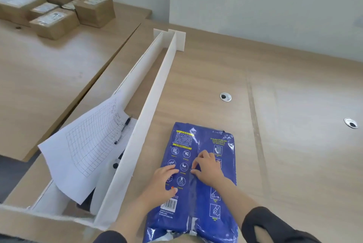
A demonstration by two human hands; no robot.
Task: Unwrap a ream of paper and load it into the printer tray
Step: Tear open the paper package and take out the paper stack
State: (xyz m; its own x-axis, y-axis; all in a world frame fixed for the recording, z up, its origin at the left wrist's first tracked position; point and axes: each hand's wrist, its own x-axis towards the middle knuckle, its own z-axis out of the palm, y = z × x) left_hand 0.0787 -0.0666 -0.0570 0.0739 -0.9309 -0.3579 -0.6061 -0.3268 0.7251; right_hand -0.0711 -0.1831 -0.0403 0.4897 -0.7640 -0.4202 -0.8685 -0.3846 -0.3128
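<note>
A ream of paper (184, 144) in a glossy blue wrapper lies flat on the wooden desk, printed side with icons and a barcode facing up. My left hand (161, 181) rests palm down on its left half with the fingers spread. My right hand (208, 166) sits on the middle seam of the wrapper, fingertips pinching at the fold. The wrapper's near end looks crumpled and partly torn. No printer or tray is in view.
A white divider panel (149, 105) runs along the desk left of the ream. Beyond it lie a gridded paper sheet (88, 144) and a black pen (122, 130). Brown parcels (57, 8) sit far left. Two cable grommets (225, 97) are set in the desk (294, 105).
</note>
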